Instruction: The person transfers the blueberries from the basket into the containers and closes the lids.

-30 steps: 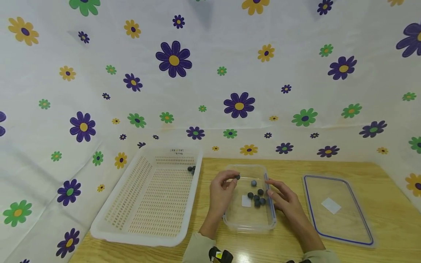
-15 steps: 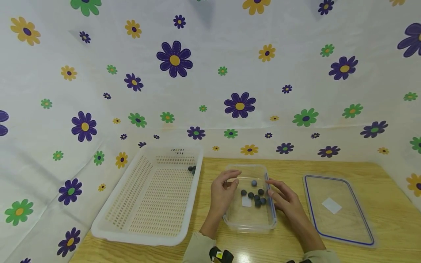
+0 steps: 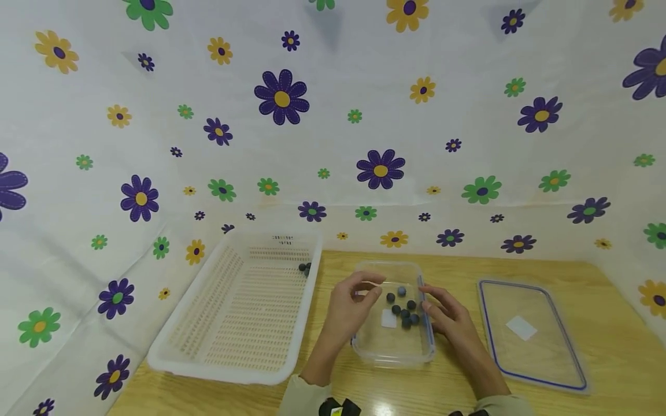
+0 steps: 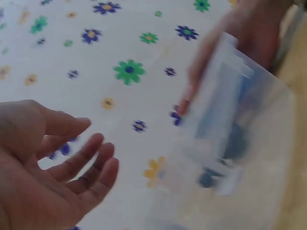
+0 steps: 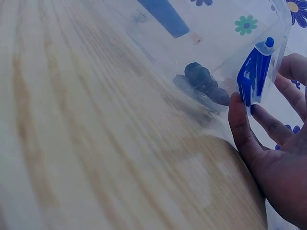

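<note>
Clear plastic forms the container (image 3: 393, 363) in front of you, set between your two hands, which seems to keep it within easy reach of both. At least seven dark berries (image 3: 405, 314) lie on its floor, mostly bunched toward the right wall. Your left hand (image 3: 347, 303) hovers over the left side, thumb and forefinger bowed with a gap between them and nothing held; that loose shape would suit picking up or releasing something small. Your right hand (image 3: 452, 318) rests against the right side, its fingers relaxed and parted, with the thumb at a blue clip (image 5: 256, 72). It looks meant to steady the box rather than lift it, since the base sits on the wooden table (image 3: 416, 393). To the left, you have a white perforated basket (image 3: 218, 374), with a few more berries gathered at its far right, partly hidden by the wall. The blue-edged lid (image 3: 543, 341) lies flat to the right, apart from the container, presumably so the top stays uncovered and your right hand has room beside it.
</note>
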### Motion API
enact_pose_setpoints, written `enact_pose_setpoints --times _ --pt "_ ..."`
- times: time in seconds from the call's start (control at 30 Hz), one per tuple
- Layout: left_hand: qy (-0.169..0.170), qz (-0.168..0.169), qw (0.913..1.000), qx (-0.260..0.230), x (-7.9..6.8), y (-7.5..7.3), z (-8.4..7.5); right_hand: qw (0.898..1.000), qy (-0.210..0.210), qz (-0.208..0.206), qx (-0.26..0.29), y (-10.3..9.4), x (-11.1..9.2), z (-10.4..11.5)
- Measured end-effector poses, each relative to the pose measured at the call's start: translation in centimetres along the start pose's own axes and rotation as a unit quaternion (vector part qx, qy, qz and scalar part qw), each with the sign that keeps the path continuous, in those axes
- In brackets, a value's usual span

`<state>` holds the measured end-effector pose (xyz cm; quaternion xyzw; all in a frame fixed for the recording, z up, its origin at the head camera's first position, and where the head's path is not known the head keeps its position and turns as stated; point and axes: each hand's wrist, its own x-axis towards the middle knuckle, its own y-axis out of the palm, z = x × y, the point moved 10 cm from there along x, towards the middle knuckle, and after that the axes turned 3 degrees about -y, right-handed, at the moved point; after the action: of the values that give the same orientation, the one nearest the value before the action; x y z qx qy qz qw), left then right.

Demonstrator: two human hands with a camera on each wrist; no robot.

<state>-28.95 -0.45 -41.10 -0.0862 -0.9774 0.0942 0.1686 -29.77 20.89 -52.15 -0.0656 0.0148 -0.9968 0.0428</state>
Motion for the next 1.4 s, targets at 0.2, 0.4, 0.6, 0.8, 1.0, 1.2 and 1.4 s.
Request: enact_pose_setpoints --times 0.2,0.4,0.6,0.8,1.0,1.2,1.4 --pt "0.013 0.034 0.9964 0.077 -1.0 -3.0 -5.1 1.000 -0.003 0.011 -0.002 0.4 -0.1 0.2" --pt "-0.007 0.032 0.9939 0.105 0.0 -7.3 -7.1 1.000 -0.009 0.016 -0.011 0.5 -0.2 0.4" --pt "-0.022 0.022 0.9950 0.095 2.8 -11.3 -5.3 1.000 -0.002 0.011 -0.009 0.0 -0.2 0.4" --pt "-0.057 0.004 0.9948 0.085 5.1 -14.6 -0.8 1.000 0.008 0.007 -0.002 0.0 -0.2 0.0" --pt "-0.132 -0.023 0.9885 0.070 6.5 -16.5 4.4 1.000 0.011 0.004 -0.001 0.1 -0.2 0.2" --pt "-0.196 -0.035 0.9769 0.078 7.2 -17.2 9.4 1.000 0.010 0.002 0.000 0.3 -0.2 0.2" --pt "-0.241 -0.042 0.9626 0.116 7.4 -16.6 13.0 1.000 0.011 0.001 0.002 0.2 -0.1 0.1"
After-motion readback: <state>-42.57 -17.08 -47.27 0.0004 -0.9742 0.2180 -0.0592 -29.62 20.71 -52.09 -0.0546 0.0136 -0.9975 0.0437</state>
